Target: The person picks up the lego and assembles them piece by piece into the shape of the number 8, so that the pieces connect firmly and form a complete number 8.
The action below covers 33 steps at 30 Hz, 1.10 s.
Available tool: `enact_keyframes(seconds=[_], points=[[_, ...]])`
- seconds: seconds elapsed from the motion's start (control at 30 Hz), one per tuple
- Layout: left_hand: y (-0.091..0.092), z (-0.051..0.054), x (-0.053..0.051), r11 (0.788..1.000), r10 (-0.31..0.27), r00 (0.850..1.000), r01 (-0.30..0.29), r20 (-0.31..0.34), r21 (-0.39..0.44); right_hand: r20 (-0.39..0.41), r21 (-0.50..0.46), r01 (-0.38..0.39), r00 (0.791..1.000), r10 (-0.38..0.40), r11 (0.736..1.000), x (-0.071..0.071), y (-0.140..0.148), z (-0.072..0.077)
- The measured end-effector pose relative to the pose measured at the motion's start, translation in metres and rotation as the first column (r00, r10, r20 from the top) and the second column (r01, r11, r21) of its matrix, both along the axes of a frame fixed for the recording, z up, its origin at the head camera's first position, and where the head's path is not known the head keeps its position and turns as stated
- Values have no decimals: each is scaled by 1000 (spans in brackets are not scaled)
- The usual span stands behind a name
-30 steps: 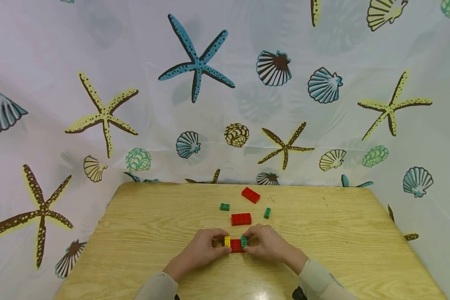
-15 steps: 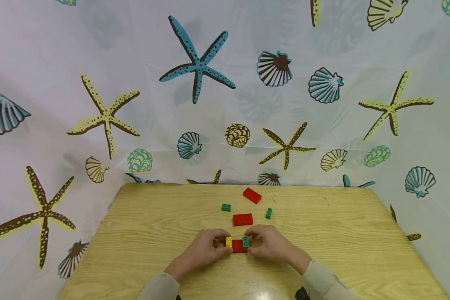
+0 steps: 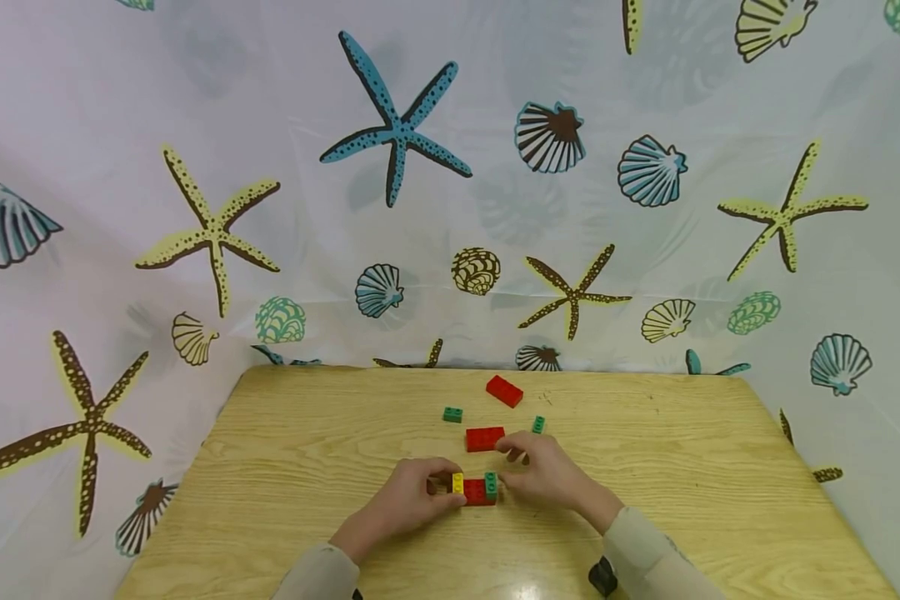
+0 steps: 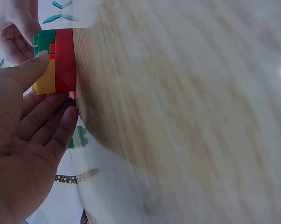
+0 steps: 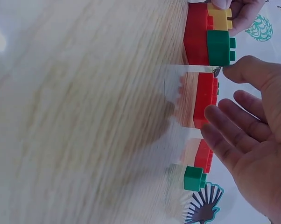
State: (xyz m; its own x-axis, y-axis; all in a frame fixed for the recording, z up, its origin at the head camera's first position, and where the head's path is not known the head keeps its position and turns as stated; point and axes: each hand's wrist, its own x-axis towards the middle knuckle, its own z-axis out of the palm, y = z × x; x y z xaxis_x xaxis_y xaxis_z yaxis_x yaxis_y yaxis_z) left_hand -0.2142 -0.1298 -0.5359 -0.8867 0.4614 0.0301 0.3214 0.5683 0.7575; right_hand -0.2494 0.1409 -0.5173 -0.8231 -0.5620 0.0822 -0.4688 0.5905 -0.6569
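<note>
A red toy building brick (image 3: 475, 493) lies near the middle of the table, with a yellow brick (image 3: 457, 483) on its left end and a green brick (image 3: 491, 485) on its right end. My left hand (image 3: 407, 500) pinches the yellow end between thumb and fingers; in the left wrist view, the thumb lies across the yellow brick (image 4: 45, 79). Just right of the assembly is my right hand (image 3: 551, 473), holding nothing. Its fingers are relaxed and apart in the right wrist view, thumb near the green brick (image 5: 218, 48). Its index fingertip is close to a second red brick (image 3: 483, 439).
Farther back on the wooden table (image 3: 307, 442) lies another red brick (image 3: 504, 391), set at an angle. One small green brick (image 3: 452, 414) sits back left and another green brick (image 3: 538, 424) back right. A patterned curtain (image 3: 465, 208) surrounds the table's back and sides.
My right hand has let go of the green brick on the assembly and moved slightly right and forward, toward the second red brick. My left hand keeps its grip in place.
</note>
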Motion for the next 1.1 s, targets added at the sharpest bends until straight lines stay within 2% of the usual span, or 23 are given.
enact_keyframes(seconds=[0.43,0.83,1.1], points=[[0,1,0,1000,-1,1000,1,9,0,-2,-74,74,997,-75,995,-15,-7,-3],[0,2,0,1000,1,1000,-1,20,-3,47,-87,168,985,-164,982,-22,-13,-5],[0,1,-1,1000,1,1000,-1,22,1,64,-64,199,979,-195,978,-29,-15,-10]])
